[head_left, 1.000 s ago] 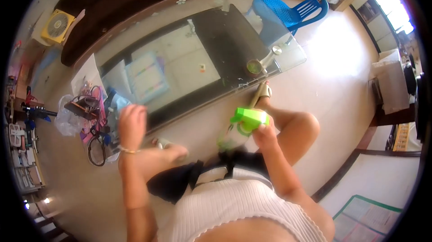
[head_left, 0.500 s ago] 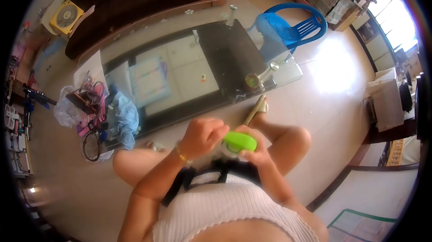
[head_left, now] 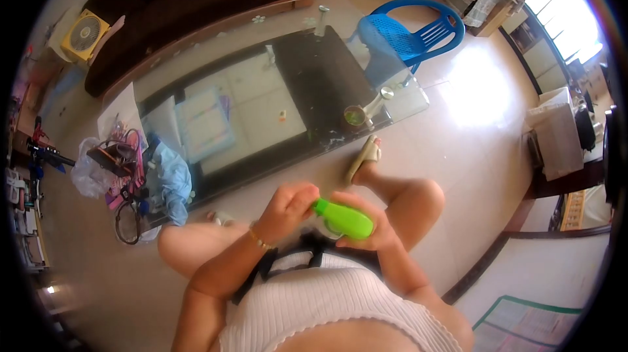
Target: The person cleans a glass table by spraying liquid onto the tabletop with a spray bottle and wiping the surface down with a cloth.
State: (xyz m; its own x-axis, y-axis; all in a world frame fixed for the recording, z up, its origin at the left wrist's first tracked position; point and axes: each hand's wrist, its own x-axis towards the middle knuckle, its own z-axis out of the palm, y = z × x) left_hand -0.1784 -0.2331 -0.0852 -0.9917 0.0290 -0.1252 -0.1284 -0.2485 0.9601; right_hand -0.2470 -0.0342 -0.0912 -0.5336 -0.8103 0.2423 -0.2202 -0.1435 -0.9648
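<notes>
My right hand [head_left: 378,220] is wrapped round a bright green, bottle-shaped object [head_left: 349,220] with a rounded body and a narrow neck; its exact kind is unclear. The object lies tilted above my lap, its neck towards my left hand. A pale part shows under its body, mostly hidden. My left hand [head_left: 286,209], with a bracelet at the wrist, is closed in a pinch at the neck's end. Whatever those fingers hold is hidden.
Before my knees stands a glass table [head_left: 222,188]. A blue cloth [head_left: 171,178], a clear plastic bag [head_left: 91,172] and a small bag crowd its left end. A round green-filled container [head_left: 354,116] is near the right end, with a blue plastic chair [head_left: 405,41] beyond.
The green object has turned in my right hand, so its narrow neck now shows. My left fingers have lowered slightly beside the neck. The whole view has shifted a little.
</notes>
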